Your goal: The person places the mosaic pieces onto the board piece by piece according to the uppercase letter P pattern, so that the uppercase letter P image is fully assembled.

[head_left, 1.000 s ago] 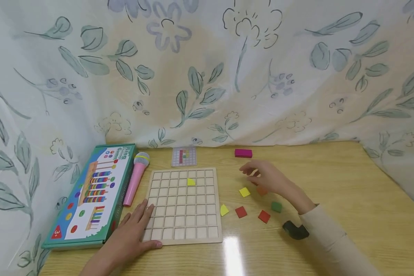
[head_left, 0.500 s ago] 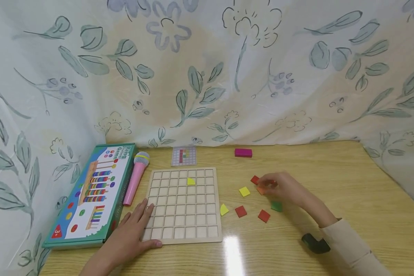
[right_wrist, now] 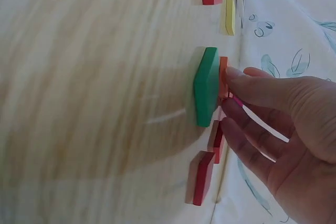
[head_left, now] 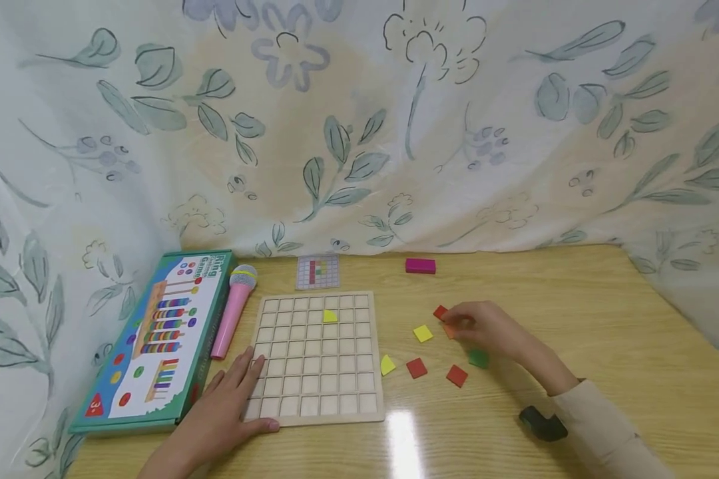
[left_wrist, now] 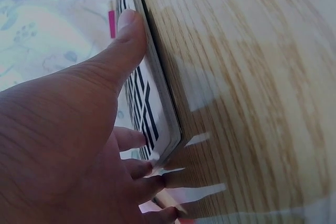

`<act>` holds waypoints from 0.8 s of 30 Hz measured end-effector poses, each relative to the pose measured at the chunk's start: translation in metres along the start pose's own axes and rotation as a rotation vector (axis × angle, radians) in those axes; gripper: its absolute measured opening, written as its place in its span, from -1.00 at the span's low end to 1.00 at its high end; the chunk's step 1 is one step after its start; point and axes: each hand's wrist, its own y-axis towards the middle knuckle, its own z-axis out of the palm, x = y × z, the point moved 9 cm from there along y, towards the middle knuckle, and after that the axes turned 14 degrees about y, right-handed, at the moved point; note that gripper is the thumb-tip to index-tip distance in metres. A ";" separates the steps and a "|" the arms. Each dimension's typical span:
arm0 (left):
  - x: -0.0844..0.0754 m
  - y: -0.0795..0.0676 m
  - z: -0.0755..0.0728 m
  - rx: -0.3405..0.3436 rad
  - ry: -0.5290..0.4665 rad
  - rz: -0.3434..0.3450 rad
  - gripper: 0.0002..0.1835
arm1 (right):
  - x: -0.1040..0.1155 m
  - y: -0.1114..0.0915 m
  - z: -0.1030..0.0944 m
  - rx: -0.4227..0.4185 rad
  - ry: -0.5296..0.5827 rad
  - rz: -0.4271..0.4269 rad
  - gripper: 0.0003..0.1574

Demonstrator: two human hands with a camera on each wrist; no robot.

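Note:
In the head view, my left hand [head_left: 224,399] rests with spread fingers on the lower left corner of a wooden grid board [head_left: 311,360]. One yellow quarter-round tile [head_left: 330,316] sits in a cell near its top. My right hand [head_left: 491,326] is bent over an orange tile [head_left: 449,331], thumb and fingertips pinching at it; the fingers partly hide it. A red tile [head_left: 440,311] lies just beyond those fingers. Close by are a green piece [head_left: 478,358], seen as a hexagon in the right wrist view, and, in that view, two more red tiles below the fingertips.
A yellow square [head_left: 422,333], a yellow quarter-round [head_left: 387,364] and red squares [head_left: 417,368] lie right of the board. Behind stand a pattern card [head_left: 318,273] and a magenta block [head_left: 421,266]. A pink microphone [head_left: 232,319] and a game box [head_left: 156,339] lie left.
My right hand has drawn back from above the far red tile, moving right and nearer to me, down to the orange tile. My left hand has stayed on the board.

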 end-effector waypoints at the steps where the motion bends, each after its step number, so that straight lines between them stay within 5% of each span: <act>1: 0.000 -0.001 0.000 -0.005 0.000 -0.001 0.20 | 0.001 0.000 0.001 0.006 0.006 0.001 -0.67; 13: 0.001 -0.003 -0.004 0.001 0.004 0.012 0.17 | 0.012 0.006 0.004 0.033 -0.006 -0.010 -0.68; 24: 0.003 -0.002 -0.001 0.008 -0.030 -0.002 0.17 | 0.041 0.035 0.013 0.049 -0.014 -0.064 -0.60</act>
